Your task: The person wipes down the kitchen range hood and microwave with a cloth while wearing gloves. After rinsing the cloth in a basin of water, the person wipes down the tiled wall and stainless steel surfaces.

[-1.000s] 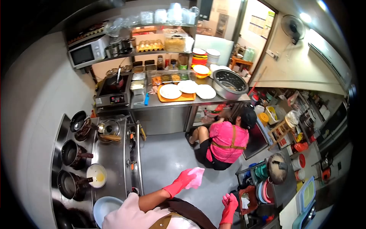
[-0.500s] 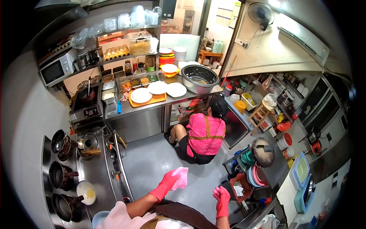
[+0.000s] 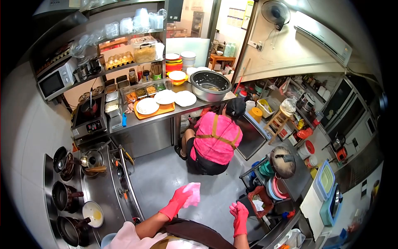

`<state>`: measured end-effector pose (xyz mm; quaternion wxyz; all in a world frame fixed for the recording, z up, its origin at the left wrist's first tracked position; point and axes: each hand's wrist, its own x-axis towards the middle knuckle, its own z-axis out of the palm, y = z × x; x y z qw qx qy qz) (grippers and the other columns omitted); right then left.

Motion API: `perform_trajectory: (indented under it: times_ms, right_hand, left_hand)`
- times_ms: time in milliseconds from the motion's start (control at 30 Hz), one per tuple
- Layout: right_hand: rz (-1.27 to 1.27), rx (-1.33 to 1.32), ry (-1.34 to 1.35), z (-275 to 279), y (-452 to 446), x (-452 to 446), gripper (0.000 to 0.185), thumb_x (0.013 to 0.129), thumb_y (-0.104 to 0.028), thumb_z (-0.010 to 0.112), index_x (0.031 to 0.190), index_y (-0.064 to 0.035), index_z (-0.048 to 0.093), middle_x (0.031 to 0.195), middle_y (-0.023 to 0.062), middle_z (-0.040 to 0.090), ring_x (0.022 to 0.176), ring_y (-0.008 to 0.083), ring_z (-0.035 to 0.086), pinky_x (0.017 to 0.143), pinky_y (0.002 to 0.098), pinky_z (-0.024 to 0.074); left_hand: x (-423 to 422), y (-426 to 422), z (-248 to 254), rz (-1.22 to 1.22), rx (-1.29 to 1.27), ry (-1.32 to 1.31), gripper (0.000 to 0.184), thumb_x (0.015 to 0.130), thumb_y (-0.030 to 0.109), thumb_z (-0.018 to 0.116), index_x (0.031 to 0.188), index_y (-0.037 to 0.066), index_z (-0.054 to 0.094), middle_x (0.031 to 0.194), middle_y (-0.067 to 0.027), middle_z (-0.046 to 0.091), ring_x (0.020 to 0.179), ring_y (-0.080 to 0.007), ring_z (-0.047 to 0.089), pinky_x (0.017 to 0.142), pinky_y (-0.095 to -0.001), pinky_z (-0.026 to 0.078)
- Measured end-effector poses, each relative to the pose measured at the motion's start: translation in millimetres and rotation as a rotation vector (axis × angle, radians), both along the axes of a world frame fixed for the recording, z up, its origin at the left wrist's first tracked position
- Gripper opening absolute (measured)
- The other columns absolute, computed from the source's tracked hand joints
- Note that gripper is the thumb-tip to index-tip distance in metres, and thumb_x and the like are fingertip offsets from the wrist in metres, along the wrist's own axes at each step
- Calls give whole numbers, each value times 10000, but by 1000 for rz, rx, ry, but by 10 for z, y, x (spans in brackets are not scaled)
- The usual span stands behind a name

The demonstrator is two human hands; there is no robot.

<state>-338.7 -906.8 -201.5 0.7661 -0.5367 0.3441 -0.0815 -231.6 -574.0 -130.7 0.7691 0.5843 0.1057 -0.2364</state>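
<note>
My left hand [image 3: 177, 203], in a pinkish-red rubber glove, grips a pink cloth [image 3: 192, 194] held above the grey floor. The cloth hangs loosely past my fingertips. On the right, my right hand [image 3: 239, 219] wears a matching glove; its fingers are loosely curled, and nothing shows in them. Nearest to it is a bin with a red liner [image 3: 260, 201] holding some white paper. Ahead of my hands, a person in a pink shirt [image 3: 216, 139] and dark cap crouches with their back to me, facing the space under the counter. Their hands are hidden.
A steel counter [image 3: 163, 115] carries white plates [image 3: 185, 98], an orange tray [image 3: 159, 111] and a large pot [image 3: 211, 86]. Dark pans [image 3: 65, 195] and a bowl [image 3: 93, 214] sit on the left worktop. To the right stands a rack with a covered wok [image 3: 283, 161].
The crouching person has shifted, with hips raised and back leaning further forward. My view has turned slightly right. Both my hands keep nearly the same pose, the left one still holding the cloth.
</note>
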Motion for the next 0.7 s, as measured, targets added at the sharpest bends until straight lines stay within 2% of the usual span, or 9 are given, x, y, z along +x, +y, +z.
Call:
perform_trajectory:
  times_ms: [167, 267, 367, 467, 533, 700]
  right_hand:
    - [5, 5, 2, 24, 26, 14, 450, 1015, -255, 614, 1367, 20, 559, 1186, 185, 715, 926, 282, 748, 787, 381, 618]
    - [5, 9, 4, -25, 26, 4, 455, 1015, -259, 616, 1370, 20, 557, 1189, 188, 714, 931, 283, 748, 789, 379, 619]
    - [-1, 18, 21, -18, 37, -22, 462, 1009, -253, 620, 1375, 21, 553, 1192, 190, 713, 938, 284, 748, 790, 377, 619]
    - [14, 20, 28, -35, 53, -60, 463, 999, -237, 624, 1375, 23, 552, 1196, 193, 711, 944, 285, 748, 792, 376, 620]
    - [22, 23, 34, -47, 61, -69, 467, 992, -225, 626, 1378, 26, 549, 1198, 195, 710, 943, 286, 748, 791, 376, 620]
    - [50, 23, 28, -16, 189, -28, 474, 987, -201, 622, 1386, 43, 540, 1187, 199, 714, 918, 287, 752, 780, 379, 623]
  left_hand:
    - [-19, 33, -140, 46, -68, -34, 429, 957, 215, 614, 1336, 17, 588, 1045, -98, 712, 850, -198, 711, 646, -330, 563]
    - [-33, 117, -216, 69, -10, -54, 417, 954, 212, 620, 1321, 16, 598, 1038, -95, 711, 824, -197, 701, 638, -323, 556]
    - [-29, 198, -93, 104, 66, -26, 418, 947, 216, 634, 1308, 7, 603, 1051, -94, 708, 830, -198, 692, 652, -320, 557]
    - [-63, 279, 37, 135, -45, -19, 407, 937, 191, 651, 1292, -4, 606, 1066, -99, 704, 862, -206, 691, 668, -326, 560]
    - [-17, 282, -166, 204, 28, -36, 405, 934, 175, 661, 1292, -6, 606, 1069, -104, 702, 882, -213, 691, 692, -336, 566]
    - [-35, 297, -82, 243, 22, 12, 400, 932, 157, 675, 1291, -7, 607, 1064, -103, 692, 906, -224, 682, 743, -360, 573]
